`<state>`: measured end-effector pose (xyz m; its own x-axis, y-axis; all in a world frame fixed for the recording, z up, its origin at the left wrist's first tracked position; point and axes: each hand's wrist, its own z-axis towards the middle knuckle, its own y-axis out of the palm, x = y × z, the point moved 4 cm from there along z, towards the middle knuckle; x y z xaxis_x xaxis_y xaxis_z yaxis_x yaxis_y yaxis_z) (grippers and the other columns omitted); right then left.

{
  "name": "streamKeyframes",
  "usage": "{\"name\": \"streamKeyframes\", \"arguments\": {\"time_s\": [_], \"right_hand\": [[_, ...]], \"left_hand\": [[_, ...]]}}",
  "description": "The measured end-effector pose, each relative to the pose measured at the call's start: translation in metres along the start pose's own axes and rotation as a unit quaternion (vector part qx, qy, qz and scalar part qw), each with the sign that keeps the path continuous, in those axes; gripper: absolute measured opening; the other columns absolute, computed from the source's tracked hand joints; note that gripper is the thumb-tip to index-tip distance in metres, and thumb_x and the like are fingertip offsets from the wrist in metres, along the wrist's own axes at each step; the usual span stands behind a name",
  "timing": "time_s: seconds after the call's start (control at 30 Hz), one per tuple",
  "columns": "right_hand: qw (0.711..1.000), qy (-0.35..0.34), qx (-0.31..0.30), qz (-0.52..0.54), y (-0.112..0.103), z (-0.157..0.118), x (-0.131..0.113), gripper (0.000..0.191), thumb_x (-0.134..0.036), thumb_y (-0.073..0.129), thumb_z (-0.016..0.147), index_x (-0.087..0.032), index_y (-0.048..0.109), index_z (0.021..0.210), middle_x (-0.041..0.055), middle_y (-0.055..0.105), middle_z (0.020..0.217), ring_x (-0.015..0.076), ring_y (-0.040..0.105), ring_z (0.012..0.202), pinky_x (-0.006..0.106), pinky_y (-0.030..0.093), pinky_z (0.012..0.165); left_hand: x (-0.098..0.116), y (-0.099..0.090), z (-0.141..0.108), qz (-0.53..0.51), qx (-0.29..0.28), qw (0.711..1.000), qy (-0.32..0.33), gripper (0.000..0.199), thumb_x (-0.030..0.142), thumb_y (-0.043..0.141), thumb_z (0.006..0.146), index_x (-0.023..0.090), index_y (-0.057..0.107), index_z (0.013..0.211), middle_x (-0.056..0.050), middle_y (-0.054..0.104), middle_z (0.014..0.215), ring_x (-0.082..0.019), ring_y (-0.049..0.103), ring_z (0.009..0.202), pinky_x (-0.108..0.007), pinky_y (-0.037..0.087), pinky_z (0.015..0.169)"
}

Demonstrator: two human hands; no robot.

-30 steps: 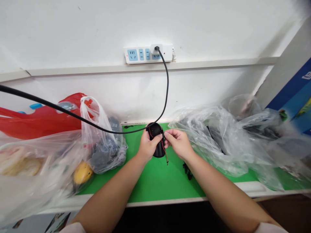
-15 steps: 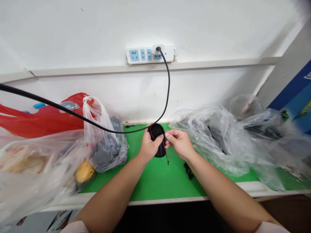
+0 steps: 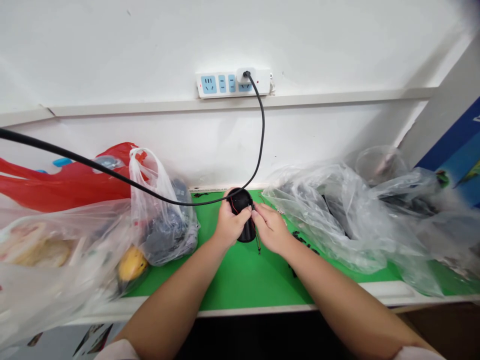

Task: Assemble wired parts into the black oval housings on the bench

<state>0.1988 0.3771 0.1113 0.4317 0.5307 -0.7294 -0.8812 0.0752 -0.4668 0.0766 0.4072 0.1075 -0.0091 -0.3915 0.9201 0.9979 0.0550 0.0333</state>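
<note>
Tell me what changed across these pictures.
The right hand has shifted left and down, closer to the black cylinder, its fingertips at the thin wires on the cylinder's side; whether it has hold of them is unclear. The left hand still grips the cylinder. The black cable stays plugged into the power strip.

The left hand [image 3: 230, 225] and right hand [image 3: 270, 230] cover much of a black cylinder [image 3: 245, 231] between them, and I can't see where its thin wires [image 3: 257, 241] attach. Right of the right hand, some black bits [image 3: 300, 237] are too small to identify. Well left of the left hand, a yellow object [image 3: 131, 264] blurs beside plastic film [image 3: 56, 280], and a black cable [image 3: 45, 145] runs out of view.
</note>
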Motion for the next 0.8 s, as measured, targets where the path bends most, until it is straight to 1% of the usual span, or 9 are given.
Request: {"name": "streamKeyframes", "arguments": {"time_s": [0.07,0.13,0.23,0.37,0.53,0.6,0.7,0.77,0.8], "right_hand": [[1.0,-0.001,-0.004,-0.02,0.001,-0.002,0.0,0.032,-0.028,0.034,0.093,-0.015,0.059,0.109,0.0077,0.059,0.091,0.0145,0.054,0.084,0.027,0.043,0.077],[0.999,0.004,-0.009,-0.04,0.003,-0.004,0.0,0.033,-0.026,0.034,0.092,-0.015,0.059,0.111,0.0082,0.06,0.093,0.0153,0.055,0.084,0.028,0.043,0.078],[0.997,0.006,-0.005,-0.073,0.006,-0.006,0.0,0.033,-0.025,0.033,0.092,-0.014,0.06,0.107,0.0083,0.062,0.088,0.0148,0.056,0.076,0.028,0.043,0.072],[0.992,0.001,0.011,-0.123,0.009,-0.009,0.002,0.034,-0.025,0.03,0.091,-0.012,0.06,0.102,0.0088,0.062,0.077,0.0145,0.053,0.064,0.027,0.042,0.064],[0.984,0.004,0.012,-0.175,0.012,-0.01,0.006,0.038,-0.027,0.029,0.09,-0.009,0.061,0.104,0.0125,0.063,0.076,0.0183,0.057,0.067,0.029,0.044,0.065],[0.982,0.0,0.011,-0.19,0.013,-0.011,0.006,0.039,-0.026,0.03,0.09,-0.008,0.061,0.104,0.0137,0.064,0.077,0.0189,0.057,0.067,0.03,0.045,0.065],[0.981,-0.006,0.012,-0.191,0.012,-0.009,0.004,0.036,-0.025,0.032,0.089,-0.009,0.062,0.102,0.0129,0.064,0.076,0.0173,0.056,0.064,0.028,0.044,0.065],[0.987,0.001,0.015,-0.162,0.011,-0.007,0.005,0.034,-0.025,0.034,0.088,-0.01,0.062,0.101,0.0112,0.063,0.074,0.0159,0.054,0.063,0.027,0.044,0.064],[0.991,0.008,0.013,-0.132,0.01,-0.004,0.006,0.033,-0.026,0.035,0.089,-0.012,0.063,0.099,0.0098,0.063,0.074,0.0151,0.054,0.063,0.026,0.043,0.064]], "left_hand": [[0.001,-0.001,-0.001,0.005,-0.001,1.0,0.004,0.049,0.019,0.066,0.067,0.019,0.051,0.114,-0.004,0.057,0.101,-0.016,0.056,0.091,-0.03,0.045,0.084],[0.002,-0.001,-0.001,0.008,0.002,1.0,0.004,0.052,0.019,0.066,0.066,0.019,0.05,0.115,-0.004,0.057,0.102,-0.016,0.055,0.09,-0.03,0.045,0.084],[0.001,-0.001,-0.003,0.008,0.003,1.0,-0.006,0.055,0.019,0.066,0.064,0.019,0.048,0.116,-0.004,0.057,0.102,-0.016,0.055,0.088,-0.03,0.045,0.082],[0.0,0.001,-0.004,0.02,0.004,1.0,-0.017,0.05,0.019,0.066,0.064,0.017,0.049,0.111,-0.004,0.057,0.1,-0.016,0.055,0.086,-0.03,0.045,0.08],[0.004,0.003,-0.007,0.053,0.003,0.999,-0.007,0.044,0.018,0.067,0.064,0.017,0.05,0.105,-0.002,0.057,0.092,-0.015,0.054,0.082,-0.03,0.044,0.08],[0.004,0.003,-0.008,0.059,0.006,0.998,-0.005,0.043,0.018,0.066,0.064,0.017,0.05,0.104,-0.002,0.057,0.092,-0.015,0.054,0.082,-0.03,0.044,0.081],[0.001,0.003,-0.007,0.055,0.016,0.998,-0.007,0.044,0.019,0.067,0.064,0.017,0.05,0.105,-0.002,0.057,0.094,-0.015,0.055,0.085,-0.03,0.044,0.082],[-0.003,0.003,-0.005,0.043,0.022,0.999,-0.022,0.045,0.019,0.067,0.063,0.017,0.05,0.105,-0.002,0.057,0.092,-0.015,0.055,0.084,-0.03,0.044,0.081],[-0.005,0.002,-0.004,0.028,0.025,0.998,-0.041,0.043,0.02,0.067,0.063,0.017,0.051,0.103,-0.001,0.056,0.09,-0.015,0.055,0.082,-0.029,0.045,0.079]]}}
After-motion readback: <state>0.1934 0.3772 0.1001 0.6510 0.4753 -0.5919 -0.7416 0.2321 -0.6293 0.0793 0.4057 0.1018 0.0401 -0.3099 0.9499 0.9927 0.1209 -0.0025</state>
